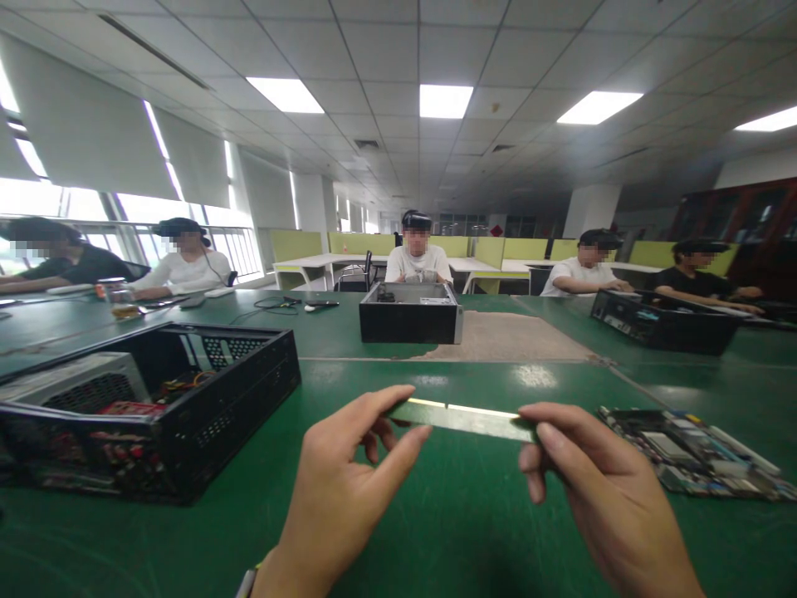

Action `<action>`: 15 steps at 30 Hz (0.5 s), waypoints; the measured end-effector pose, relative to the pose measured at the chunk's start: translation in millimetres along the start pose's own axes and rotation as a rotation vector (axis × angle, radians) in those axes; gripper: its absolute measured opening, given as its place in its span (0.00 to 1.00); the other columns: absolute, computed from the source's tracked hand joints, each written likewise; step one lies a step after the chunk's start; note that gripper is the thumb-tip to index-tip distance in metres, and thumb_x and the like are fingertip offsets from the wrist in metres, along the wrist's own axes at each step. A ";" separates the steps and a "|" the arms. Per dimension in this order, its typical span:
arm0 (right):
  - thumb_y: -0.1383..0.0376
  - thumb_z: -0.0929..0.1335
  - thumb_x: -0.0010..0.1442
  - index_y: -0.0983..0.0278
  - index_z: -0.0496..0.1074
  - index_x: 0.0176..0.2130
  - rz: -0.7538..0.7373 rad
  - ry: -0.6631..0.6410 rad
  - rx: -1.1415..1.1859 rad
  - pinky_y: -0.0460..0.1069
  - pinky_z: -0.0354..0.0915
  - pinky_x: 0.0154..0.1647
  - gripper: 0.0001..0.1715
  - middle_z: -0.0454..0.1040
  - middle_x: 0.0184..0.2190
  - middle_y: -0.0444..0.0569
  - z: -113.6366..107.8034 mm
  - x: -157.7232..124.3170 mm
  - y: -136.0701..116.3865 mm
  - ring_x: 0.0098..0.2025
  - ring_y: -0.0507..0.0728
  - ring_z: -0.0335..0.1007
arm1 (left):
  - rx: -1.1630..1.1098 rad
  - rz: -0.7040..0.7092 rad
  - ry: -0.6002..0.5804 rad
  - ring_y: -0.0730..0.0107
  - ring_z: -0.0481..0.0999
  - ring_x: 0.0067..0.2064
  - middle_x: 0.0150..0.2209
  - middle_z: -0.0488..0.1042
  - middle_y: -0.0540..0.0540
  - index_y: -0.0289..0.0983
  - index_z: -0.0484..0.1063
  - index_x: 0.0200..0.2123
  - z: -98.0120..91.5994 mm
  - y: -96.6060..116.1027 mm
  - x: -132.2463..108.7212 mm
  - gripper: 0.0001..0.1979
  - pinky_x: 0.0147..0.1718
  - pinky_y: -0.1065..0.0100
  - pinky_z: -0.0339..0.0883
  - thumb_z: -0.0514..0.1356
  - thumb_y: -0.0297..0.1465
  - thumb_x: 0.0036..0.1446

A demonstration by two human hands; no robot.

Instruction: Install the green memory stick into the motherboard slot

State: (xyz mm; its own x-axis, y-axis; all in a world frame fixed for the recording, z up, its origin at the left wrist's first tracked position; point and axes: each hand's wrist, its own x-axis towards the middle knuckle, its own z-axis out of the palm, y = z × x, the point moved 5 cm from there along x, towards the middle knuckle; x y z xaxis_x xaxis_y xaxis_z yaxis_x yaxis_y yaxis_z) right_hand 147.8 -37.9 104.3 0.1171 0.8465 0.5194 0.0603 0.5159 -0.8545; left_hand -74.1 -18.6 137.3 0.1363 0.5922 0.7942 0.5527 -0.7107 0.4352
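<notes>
A green RAM stick (470, 419) with gold contacts along its upper edge is held level above the green table. My left hand (349, 473) pinches its left end between thumb and fingers. At the other end, the thumb and index finger of my right hand (601, 473) are closed on it. A motherboard (697, 455) lies flat on the table to the right, beyond my right hand. To the left stands an open black computer case (242, 423), with a power supply, red parts and cables visible inside.
Across the green table (336, 382) stands another computer case (411, 320) in front of a seated person (418, 262). A third case (666, 322) is at the right, near two people. Two more people sit at the left, near a glass jar (118, 301). Cables (274, 306) lie at the back.
</notes>
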 end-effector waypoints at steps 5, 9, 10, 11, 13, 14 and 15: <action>0.62 0.69 0.59 0.55 0.76 0.41 -0.037 0.062 0.130 0.46 0.67 0.24 0.08 0.76 0.28 0.45 -9.0 -0.7 0.0 0.24 0.51 0.68 | -0.025 0.083 -0.043 0.79 0.71 0.23 0.26 0.76 0.55 0.40 0.76 0.38 3.9 5.8 -2.1 0.07 0.24 0.77 0.65 0.64 0.29 0.53; 0.62 0.70 0.58 0.57 0.77 0.39 -0.077 0.174 0.078 0.44 0.58 0.18 0.08 0.64 0.17 0.40 -16.3 -3.0 2.8 0.20 0.49 0.60 | -0.047 0.113 -0.070 0.80 0.68 0.21 0.21 0.71 0.55 0.38 0.75 0.29 3.2 11.4 -3.4 0.02 0.22 0.77 0.63 0.63 0.28 0.54; 0.63 0.70 0.57 0.57 0.77 0.39 -0.097 0.197 0.053 0.44 0.57 0.18 0.08 0.63 0.17 0.40 -17.6 -3.5 3.0 0.20 0.49 0.59 | -0.046 0.121 -0.068 0.80 0.67 0.20 0.20 0.70 0.55 0.37 0.74 0.27 2.2 13.8 -3.8 0.04 0.21 0.76 0.62 0.63 0.28 0.54; 0.63 0.71 0.57 0.57 0.77 0.39 -0.116 0.207 0.032 0.44 0.57 0.19 0.08 0.64 0.20 0.41 -18.0 -3.8 3.0 0.22 0.49 0.59 | -0.045 0.131 -0.063 0.80 0.66 0.19 0.19 0.68 0.55 0.37 0.72 0.25 1.3 16.7 -4.2 0.06 0.20 0.76 0.61 0.63 0.28 0.55; 0.63 0.70 0.57 0.57 0.77 0.39 -0.140 0.190 0.008 0.45 0.59 0.22 0.08 0.67 0.25 0.43 -16.5 -3.3 3.0 0.25 0.50 0.62 | -0.047 0.153 -0.034 0.80 0.66 0.19 0.18 0.67 0.55 0.37 0.70 0.24 -0.8 23.4 -5.8 0.08 0.20 0.76 0.61 0.62 0.28 0.55; 0.63 0.70 0.57 0.57 0.76 0.39 -0.132 0.170 -0.001 0.46 0.61 0.23 0.07 0.69 0.27 0.44 -14.9 -2.4 3.6 0.27 0.51 0.64 | -0.047 0.160 -0.011 0.79 0.67 0.19 0.19 0.68 0.55 0.37 0.71 0.25 -1.8 26.7 -6.9 0.07 0.20 0.75 0.62 0.62 0.28 0.55; 0.62 0.69 0.58 0.57 0.76 0.39 -0.108 0.149 -0.016 0.46 0.62 0.24 0.07 0.70 0.27 0.44 -13.1 -1.3 4.8 0.27 0.51 0.65 | -0.045 0.164 0.019 0.78 0.68 0.20 0.20 0.70 0.55 0.38 0.72 0.28 -2.7 29.6 -8.4 0.04 0.21 0.75 0.63 0.62 0.28 0.55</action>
State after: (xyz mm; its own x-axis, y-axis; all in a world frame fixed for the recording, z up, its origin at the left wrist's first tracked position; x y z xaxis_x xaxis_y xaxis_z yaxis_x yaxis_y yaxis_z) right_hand 160.9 -38.2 99.4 0.2543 0.7569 0.6020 0.0962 0.5996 -0.7945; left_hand -61.1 -45.7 144.6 0.2059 0.4602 0.8636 0.4866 -0.8138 0.3177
